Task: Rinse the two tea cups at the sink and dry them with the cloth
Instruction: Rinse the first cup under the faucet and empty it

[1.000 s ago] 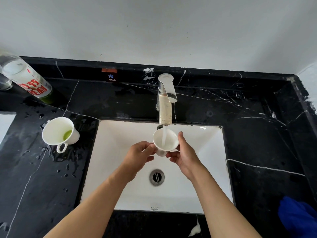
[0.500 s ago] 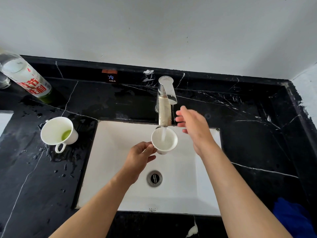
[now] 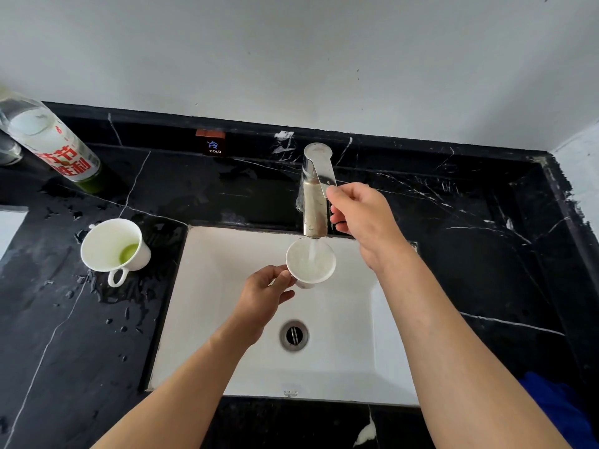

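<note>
My left hand [image 3: 264, 294] holds a white tea cup [image 3: 309, 262] upright over the white sink [image 3: 233, 319], under the running stream from the steel tap [image 3: 314, 202]. The cup is nearly full of water. My right hand [image 3: 363, 218] is at the tap's lever, with its fingertips on the lever's end. A second white tea cup [image 3: 111, 249] with green liquid in its bottom stands on the wet black counter [image 3: 64, 335] left of the sink. A blue cloth [image 3: 554, 406] lies at the lower right edge, partly cut off.
A tall bottle [image 3: 48, 144] with red lettering stands at the back left, a glass beside it at the frame edge. A "COLD" label [image 3: 212, 145] is on the backsplash. Water drops and a puddle lie around the second cup. The drain [image 3: 293, 335] sits mid-basin.
My right hand left the cup, rose past the spout and now touches the tap lever. My left hand keeps the cup under the stream, and the water level in it has risen.
</note>
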